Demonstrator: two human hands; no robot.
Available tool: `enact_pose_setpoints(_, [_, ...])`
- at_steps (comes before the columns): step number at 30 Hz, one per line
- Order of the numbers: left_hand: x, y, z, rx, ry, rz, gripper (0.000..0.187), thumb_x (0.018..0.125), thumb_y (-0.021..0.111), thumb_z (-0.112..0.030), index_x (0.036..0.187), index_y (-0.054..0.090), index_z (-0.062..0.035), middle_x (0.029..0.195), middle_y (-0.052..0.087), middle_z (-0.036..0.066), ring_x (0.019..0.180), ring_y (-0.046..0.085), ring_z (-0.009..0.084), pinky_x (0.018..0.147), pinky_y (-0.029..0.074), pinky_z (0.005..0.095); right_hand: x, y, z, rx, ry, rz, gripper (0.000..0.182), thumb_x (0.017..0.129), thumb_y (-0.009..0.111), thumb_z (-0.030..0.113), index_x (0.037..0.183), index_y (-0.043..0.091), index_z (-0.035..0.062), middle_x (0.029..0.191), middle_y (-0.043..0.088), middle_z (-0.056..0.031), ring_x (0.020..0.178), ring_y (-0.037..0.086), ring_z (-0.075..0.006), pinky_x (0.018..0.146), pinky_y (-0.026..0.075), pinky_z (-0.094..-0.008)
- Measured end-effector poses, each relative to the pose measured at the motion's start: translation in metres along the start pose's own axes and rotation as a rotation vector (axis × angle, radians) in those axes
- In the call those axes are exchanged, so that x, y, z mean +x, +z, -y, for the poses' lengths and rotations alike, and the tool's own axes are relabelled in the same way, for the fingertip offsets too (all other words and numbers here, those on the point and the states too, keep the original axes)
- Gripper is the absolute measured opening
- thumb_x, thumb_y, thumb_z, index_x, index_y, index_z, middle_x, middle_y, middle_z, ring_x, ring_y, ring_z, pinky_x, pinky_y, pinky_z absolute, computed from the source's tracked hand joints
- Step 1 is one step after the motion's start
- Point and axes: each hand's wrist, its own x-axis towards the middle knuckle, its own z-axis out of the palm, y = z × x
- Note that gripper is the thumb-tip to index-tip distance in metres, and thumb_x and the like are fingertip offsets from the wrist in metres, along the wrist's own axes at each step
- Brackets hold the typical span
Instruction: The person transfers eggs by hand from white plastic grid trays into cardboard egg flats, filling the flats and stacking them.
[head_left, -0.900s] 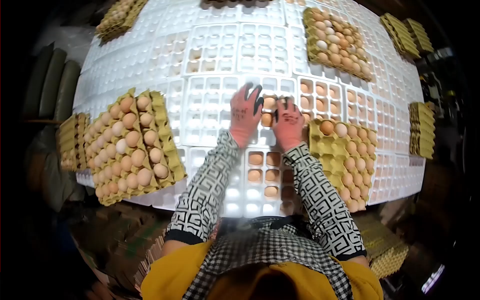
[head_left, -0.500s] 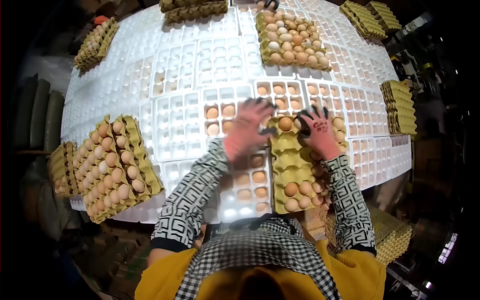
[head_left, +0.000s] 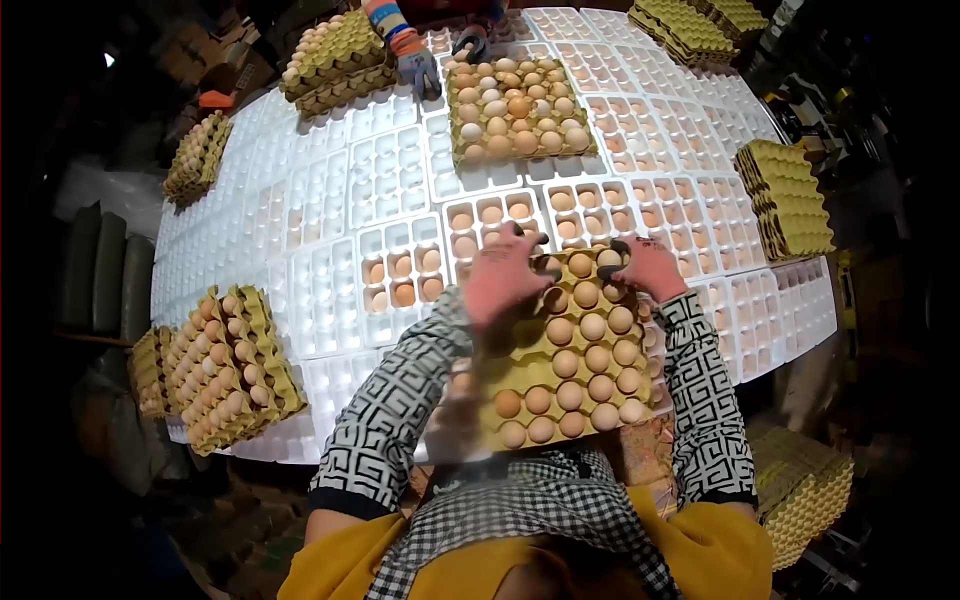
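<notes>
My left hand (head_left: 500, 280) and my right hand (head_left: 652, 268), both in pink gloves with black fingertips, rest on the far row of a yellow pulp egg tray (head_left: 502, 372) right in front of me. Brown eggs (head_left: 580, 355) fill most of its cells. Each hand curls its fingers over eggs at a far corner of the tray; the left hand is blurred. The tray lies on white foam egg trays (head_left: 330, 290), and its near edge reaches past the table edge toward my body. Nearby foam cells hold a few eggs (head_left: 405, 280).
Another person's gloved hands (head_left: 418, 68) work at the far side beside a full pulp tray (head_left: 515, 110). Egg-filled pulp trays stand at the left (head_left: 225, 365) and far left (head_left: 195, 155). Stacks of empty pulp trays stand at the right (head_left: 785, 195) and far right (head_left: 690, 25).
Both hands left the foam cells, where they had set eggs, and went right to the pulp tray's far row. The view has tilted, and the tray now sits straight before me.
</notes>
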Motion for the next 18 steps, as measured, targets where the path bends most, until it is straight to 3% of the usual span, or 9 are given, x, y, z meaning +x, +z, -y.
enact_pose_setpoints(1, [0.011,0.001,-0.01,0.216,0.017,0.333,0.046,0.079,0.074,-0.04,0.114,0.064,-0.0124,0.128,0.051,0.021,0.101,0.065,0.0349,0.084,0.054,0.0432,-0.002,0.003,-0.005,-0.055,-0.051,-0.025,0.056,0.073,0.075,0.041,0.121,0.064,0.0156,0.108,0.069,-0.0111,0.103,0.064,-0.0294,0.088,0.05,-0.0406])
enact_pose_setpoints(4, [0.029,0.021,0.002,0.3,0.173,0.388,0.04,0.078,0.072,-0.036,0.106,0.063,-0.0092,0.123,0.054,0.019,0.093,0.065,0.0349,0.076,0.052,0.0431,-0.012,0.004,-0.027,0.096,-0.105,-0.066,0.054,0.076,0.073,0.035,0.125,0.063,0.0134,0.106,0.07,-0.0114,0.097,0.066,-0.0256,0.083,0.051,-0.0381])
enact_pose_setpoints(6, [0.015,0.003,0.003,0.182,0.284,0.2,0.036,0.08,0.071,-0.027,0.105,0.061,-0.0034,0.108,0.061,0.017,0.091,0.066,0.0302,0.077,0.052,0.0389,-0.025,0.008,-0.043,0.692,-0.11,-0.192,0.05,0.082,0.069,0.023,0.13,0.06,0.0103,0.103,0.071,-0.0097,0.091,0.067,-0.0184,0.071,0.052,-0.0308])
enact_pose_setpoints(8, [0.002,-0.005,0.02,-0.52,-0.012,0.135,0.037,0.083,0.069,-0.019,0.116,0.06,-0.0035,0.108,0.063,0.011,0.092,0.066,0.0207,0.08,0.053,0.0322,-0.043,-0.018,-0.046,1.487,0.026,-0.006,0.051,0.089,0.061,0.014,0.139,0.053,0.0085,0.113,0.067,-0.0091,0.091,0.066,-0.0164,0.059,0.05,-0.023])
enact_pose_setpoints(11, [-0.015,-0.033,0.019,-1.445,-0.352,0.196,0.048,0.082,0.07,-0.01,0.127,0.054,-0.0047,0.117,0.061,0.006,0.104,0.061,0.0138,0.086,0.053,0.0286,-0.042,-0.027,-0.029,1.856,-0.104,-0.032,0.05,0.092,0.059,0.017,0.139,0.051,0.0069,0.12,0.064,-0.0102,0.088,0.064,-0.0153,0.059,0.051,-0.0241])
enact_pose_setpoints(13, [-0.018,-0.03,0.023,-1.462,-0.292,0.177,0.042,0.083,0.069,-0.011,0.123,0.058,-0.005,0.118,0.059,0.004,0.104,0.06,0.0142,0.085,0.053,0.0273,-0.026,-0.034,-0.032,1.584,-0.049,0.123,0.04,0.09,0.062,0.021,0.127,0.062,0.0068,0.113,0.067,-0.008,0.086,0.062,-0.0128,0.062,0.051,-0.0242])
enact_pose_setpoints(14, [-0.018,-0.027,0.022,-1.127,-0.282,0.259,0.038,0.082,0.072,-0.021,0.116,0.064,-0.005,0.118,0.059,0.007,0.101,0.063,0.0194,0.082,0.054,0.0313,-0.019,-0.037,-0.032,1.484,-0.076,0.226,0.037,0.089,0.064,0.024,0.122,0.067,0.0074,0.11,0.068,-0.0072,0.085,0.061,-0.0114,0.063,0.05,-0.0236])
enact_pose_setpoints(16, [-0.02,-0.018,-0.008,-0.057,0.08,0.216,0.043,0.077,0.075,-0.027,0.114,0.065,-0.0089,0.115,0.057,0.011,0.095,0.064,0.0254,0.078,0.055,0.0367,-0.02,-0.025,0.007,0.23,-0.085,-0.189,0.041,0.082,0.07,0.044,0.103,0.074,0.0086,0.098,0.067,-0.0093,0.083,0.064,-0.0231,0.07,0.052,-0.036])
enact_pose_setpoints(18, [-0.018,-0.002,-0.044,0.363,0.088,0.377,0.038,0.075,0.076,-0.033,0.102,0.068,-0.0077,0.11,0.053,0.014,0.093,0.064,0.0308,0.074,0.055,0.0409,-0.017,-0.008,0.044,-0.206,-0.039,-0.133,0.045,0.079,0.071,0.051,0.093,0.074,0.0086,0.1,0.064,-0.011,0.087,0.064,-0.0287,0.072,0.052,-0.0407])
